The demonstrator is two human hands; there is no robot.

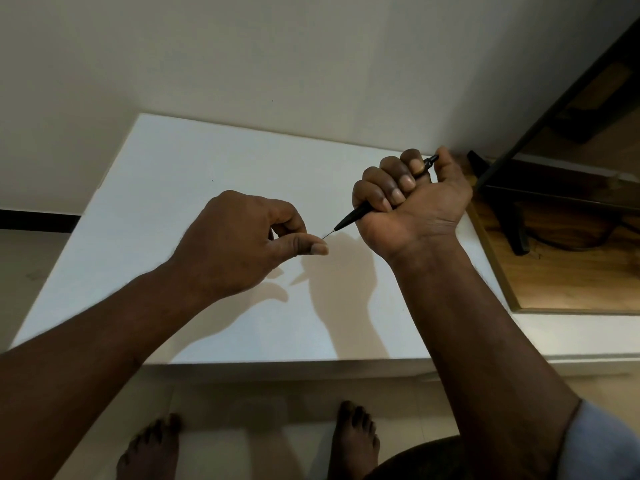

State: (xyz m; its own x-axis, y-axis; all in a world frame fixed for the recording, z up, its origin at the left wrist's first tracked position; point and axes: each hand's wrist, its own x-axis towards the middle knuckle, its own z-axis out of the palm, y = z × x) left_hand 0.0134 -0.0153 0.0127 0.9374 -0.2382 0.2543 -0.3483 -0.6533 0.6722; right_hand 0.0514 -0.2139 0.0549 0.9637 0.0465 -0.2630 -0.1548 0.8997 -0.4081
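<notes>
My right hand (pixel 412 199) grips a slim black mechanical pencil (pixel 356 214) in a fist, its tip pointing down-left and its cap end poking out near the thumb. A thin lead or wire (pixel 329 233) sticks out of the tip. My left hand (pixel 249 240) pinches the far end of that thin piece between thumb and forefinger. Both hands hover above a white table (pixel 194 188).
The white table meets a pale wall (pixel 277 57) at the back. To the right lies a wooden board (pixel 561 271) carrying a black stand foot (pixel 512 216) and a dark framed panel (pixel 571 98). Bare feet (pixel 353 438) stand on the tiled floor below the table's front edge.
</notes>
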